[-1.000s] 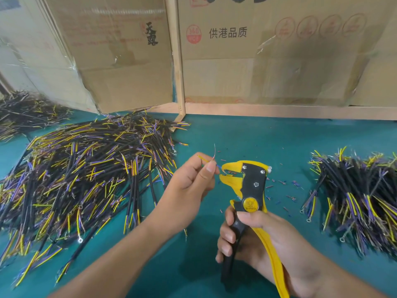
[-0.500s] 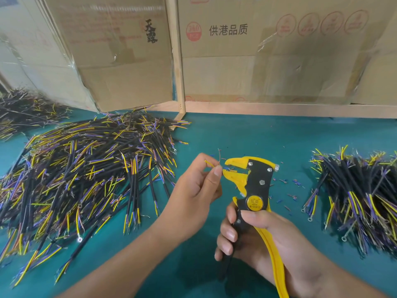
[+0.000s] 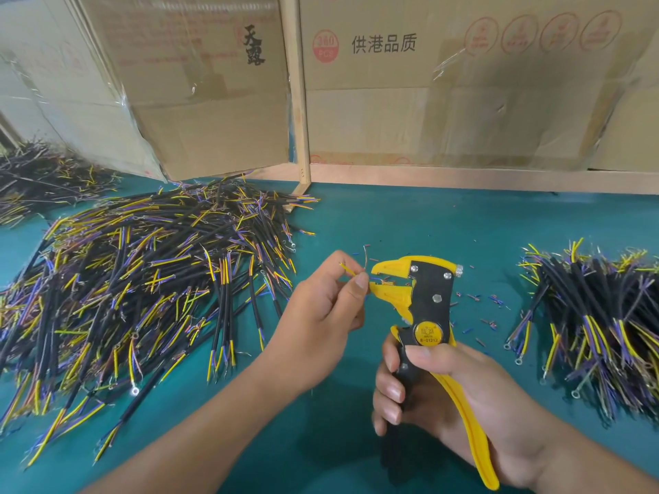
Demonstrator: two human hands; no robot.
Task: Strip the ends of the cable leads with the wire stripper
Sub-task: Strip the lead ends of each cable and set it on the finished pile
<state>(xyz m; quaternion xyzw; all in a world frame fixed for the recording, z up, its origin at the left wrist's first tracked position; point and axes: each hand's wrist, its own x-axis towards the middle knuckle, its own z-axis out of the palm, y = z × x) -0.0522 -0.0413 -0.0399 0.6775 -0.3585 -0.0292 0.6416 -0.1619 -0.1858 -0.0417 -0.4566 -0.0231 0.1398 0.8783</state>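
Observation:
My left hand (image 3: 321,315) pinches a cable's thin leads (image 3: 351,270) between thumb and fingers, a yellow lead and a bare strand sticking up past the fingertips. One lead end lies between the jaws of the yellow-and-black wire stripper (image 3: 424,301). My right hand (image 3: 445,393) grips the stripper's handles, jaws pointing left toward my left hand. The rest of the held cable is hidden inside my left hand.
A big heap of black cables with yellow and purple leads (image 3: 135,290) covers the green table (image 3: 410,222) at left. A smaller cable bundle (image 3: 592,326) lies at right. Insulation scraps (image 3: 488,308) dot the mat. Cardboard boxes (image 3: 428,83) wall the back.
The stripper and my left hand have come together; the lead end now sits between the jaws, where earlier a small gap separated them.

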